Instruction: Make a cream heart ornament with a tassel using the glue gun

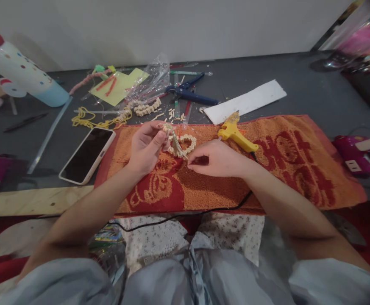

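Between the thumb and fingers of my left hand [148, 146] is the top of a pale, cream-green tassel [179, 147], its strands hanging down to the right. My right hand [215, 159] is closed in a pinch at the lower end of those strands; what sits between its fingertips is too small to make out. Just behind the tassel, a ring of small pale wooden pieces [189, 146] lies on the orange and red towel [216, 190]. A yellow glue gun [237, 133] rests on the towel beyond my right wrist.
A phone [87, 154] lies left of the towel. Behind are blue-handled pliers [193, 91], a white strip [246, 101], yellow cord [86, 118], scattered wooden bits [172, 114] and clear plastic wrap [149, 82]. A black cable [172, 218] runs along the front edge. Purple boxes [351, 154] flank the towel.
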The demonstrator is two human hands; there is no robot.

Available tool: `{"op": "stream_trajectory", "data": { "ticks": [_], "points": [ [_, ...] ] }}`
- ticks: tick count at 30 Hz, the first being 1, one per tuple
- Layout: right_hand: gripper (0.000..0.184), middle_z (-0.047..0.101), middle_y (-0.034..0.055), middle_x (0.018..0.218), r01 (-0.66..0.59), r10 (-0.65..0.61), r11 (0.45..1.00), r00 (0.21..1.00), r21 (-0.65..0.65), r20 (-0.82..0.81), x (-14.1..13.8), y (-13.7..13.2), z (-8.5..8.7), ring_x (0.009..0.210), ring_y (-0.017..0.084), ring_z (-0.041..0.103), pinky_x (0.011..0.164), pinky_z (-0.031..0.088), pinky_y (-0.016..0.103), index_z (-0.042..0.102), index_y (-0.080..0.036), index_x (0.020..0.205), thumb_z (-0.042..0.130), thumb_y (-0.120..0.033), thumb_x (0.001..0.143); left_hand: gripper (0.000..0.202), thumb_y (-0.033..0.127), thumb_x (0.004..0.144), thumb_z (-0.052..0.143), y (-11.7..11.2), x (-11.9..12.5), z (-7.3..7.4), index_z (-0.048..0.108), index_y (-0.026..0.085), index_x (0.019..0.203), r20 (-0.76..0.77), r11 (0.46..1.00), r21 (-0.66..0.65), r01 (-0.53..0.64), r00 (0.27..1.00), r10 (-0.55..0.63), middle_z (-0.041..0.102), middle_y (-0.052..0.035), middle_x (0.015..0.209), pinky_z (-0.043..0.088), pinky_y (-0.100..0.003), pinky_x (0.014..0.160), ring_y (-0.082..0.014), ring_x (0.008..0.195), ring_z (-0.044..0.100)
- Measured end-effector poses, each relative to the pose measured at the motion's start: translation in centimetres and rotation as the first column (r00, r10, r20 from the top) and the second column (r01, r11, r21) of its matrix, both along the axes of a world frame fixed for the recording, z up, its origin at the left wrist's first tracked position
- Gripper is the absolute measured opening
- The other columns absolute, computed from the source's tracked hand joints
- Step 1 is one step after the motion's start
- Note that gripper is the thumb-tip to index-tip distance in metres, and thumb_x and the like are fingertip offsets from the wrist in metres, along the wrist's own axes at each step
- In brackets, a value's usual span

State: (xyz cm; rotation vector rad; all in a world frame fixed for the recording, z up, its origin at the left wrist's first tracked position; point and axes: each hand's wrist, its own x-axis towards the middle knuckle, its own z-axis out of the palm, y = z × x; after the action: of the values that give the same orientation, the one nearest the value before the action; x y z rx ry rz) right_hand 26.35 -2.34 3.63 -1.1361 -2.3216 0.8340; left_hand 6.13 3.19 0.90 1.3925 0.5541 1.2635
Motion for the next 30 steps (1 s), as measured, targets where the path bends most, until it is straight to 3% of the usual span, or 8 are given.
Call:
{"op": "stream_trajectory", "data": {
  "ticks": [3,7,14,19,30],
  "points": [
    [0.014,0.07,0.0011,0.069,0.028,-0.028,0.999,1.0,0.025,0.009,0.1,-0.1,0.3,0.061,0.011,0.057,0.062,0.038,0.024,0.07,-0.017,0.071,0.06,-0.02,0.081,0.025,0.041,0.077,0.077,0.0,0.1,-0.3,0.062,0.022,0.084,0.02,0.999,-0.019,0.038,0.999,-0.038,0.059,0.0024,0.069,0.041,-0.022,0.047,-0.0068,0.053,0.049],
    [0.039,0.051,-0.0021,0.05,0.175,-0.169,0.979,0.984,0.106,-0.065,0.1,-0.3,0.4,0.049,0.008,0.04,0.053,0.029,0.025,0.055,-0.016,0.054,0.054,-0.033,0.089,0.026,0.04,0.074,0.079,-0.3,0.2,-0.5,0.065,0.02,0.084,0.029,0.996,-0.038,0.083,0.996,-0.082,0.06,0.0021,0.067,0.043,-0.02,0.048,-0.0063,0.053,0.052],
    [0.016,0.058,-0.0018,0.061,0.296,-0.27,0.955,0.898,0.023,-0.349,-0.4,-0.5,-0.1,0.054,0.009,0.049,0.053,0.037,0.023,0.062,-0.016,0.074,0.065,-0.031,0.079,0.025,0.039,0.075,0.078,-0.8,0.0,-0.9,0.07,0.021,0.088,-0.06,0.99,-0.061,0.129,0.989,-0.132,0.068,-0.0006,0.074,0.048,-0.019,0.052,-0.0079,0.057,0.058],
    [0.022,0.053,-0.0049,0.058,0.276,-0.239,0.96,0.89,0.04,-0.388,-1.0,-0.6,-0.5,0.05,0.007,0.043,0.052,0.035,0.022,0.061,-0.016,0.076,0.071,-0.036,0.077,0.02,0.036,0.075,0.078,-1.3,0.3,-0.5,0.071,0.021,0.085,-0.086,0.988,-0.042,0.15,0.984,-0.154,0.07,-0.0013,0.078,0.051,-0.02,0.056,-0.0096,0.064,0.063],
    [0.024,0.053,-0.0054,0.064,0.393,-0.335,0.919,0.824,0.036,-0.457,-1.6,-0.7,-1.2,0.052,0.006,0.042,0.051,0.035,0.022,0.054,-0.019,0.074,0.073,-0.032,0.075,0.017,0.028,0.073,0.08,-1.6,0.6,-0.6,0.068,0.019,0.082,-0.024,0.976,-0.128,0.175,0.983,-0.179,0.07,0.0018,0.075,0.056,-0.019,0.057,-0.0081,0.062,0.066]
  ]
}}
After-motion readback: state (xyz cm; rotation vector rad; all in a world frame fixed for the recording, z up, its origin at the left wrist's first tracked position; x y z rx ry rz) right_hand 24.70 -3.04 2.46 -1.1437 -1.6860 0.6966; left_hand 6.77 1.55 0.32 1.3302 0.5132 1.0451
